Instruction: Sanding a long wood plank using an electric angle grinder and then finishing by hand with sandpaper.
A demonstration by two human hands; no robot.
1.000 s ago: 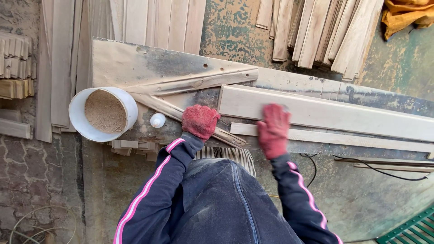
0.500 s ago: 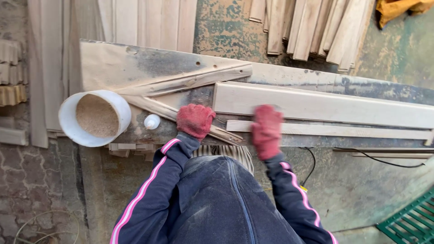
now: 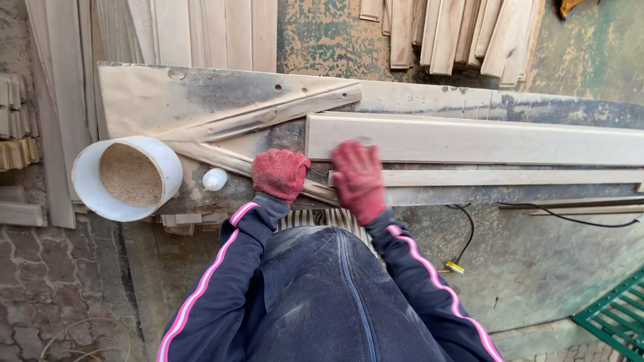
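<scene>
While your right hand (image 3: 359,179) lies flat in its red glove, fingers spread and blurred, it presses on the near end of the wide pale board (image 3: 469,139), reaching across the narrow strip (image 3: 510,177) that lies just beside that board. Your left hand (image 3: 279,173) is curled into a loose fist, resting on a slanted wooden batten (image 3: 221,157); whether it grips anything you cannot tell. Just left of that fist sits a small white bottle (image 3: 215,179), and beyond it a white bucket (image 3: 90,191) filled with sawdust. Everything rests on a dusty workbench (image 3: 168,94), with stacked planks (image 3: 215,30) behind it.
</scene>
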